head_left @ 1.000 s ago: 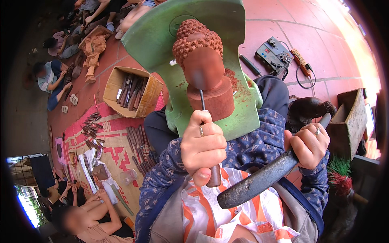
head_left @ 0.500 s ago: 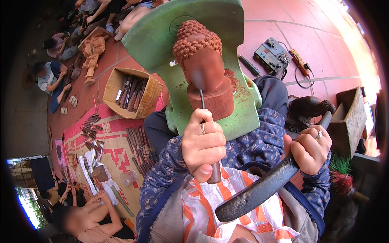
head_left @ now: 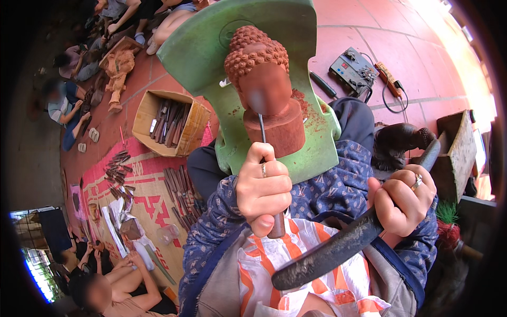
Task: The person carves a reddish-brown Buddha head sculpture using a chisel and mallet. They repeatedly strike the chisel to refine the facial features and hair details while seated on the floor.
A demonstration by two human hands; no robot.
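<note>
A reddish wooden carved head (head_left: 266,87) with rows of curls and a topknot rests on its round block base, on a green plastic chair (head_left: 198,45). My left hand (head_left: 264,190) is wrapped round the wooden handle of a carving chisel (head_left: 262,129). The chisel's thin steel shaft points up at the carving, and its tip lies at the front of the head; blurring there hides the exact contact. At the right, my right hand (head_left: 404,201) is closed round a dark curved mallet (head_left: 327,251). Its thick end slants down to the left, apart from the chisel handle.
Left of the chair stands a cardboard box (head_left: 195,127) full of chisels; more tools (head_left: 182,193) lie on a patterned mat. A grey electrical unit (head_left: 353,68) and power strip (head_left: 388,79) sit at the right. A dark carving (head_left: 398,142) is near a wooden box (head_left: 457,153). Several people work at the left.
My right hand has moved slightly right and down, and the mallet's thick end has shifted a little left, away from the chisel handle. The left hand keeps its grip almost unmoved.
</note>
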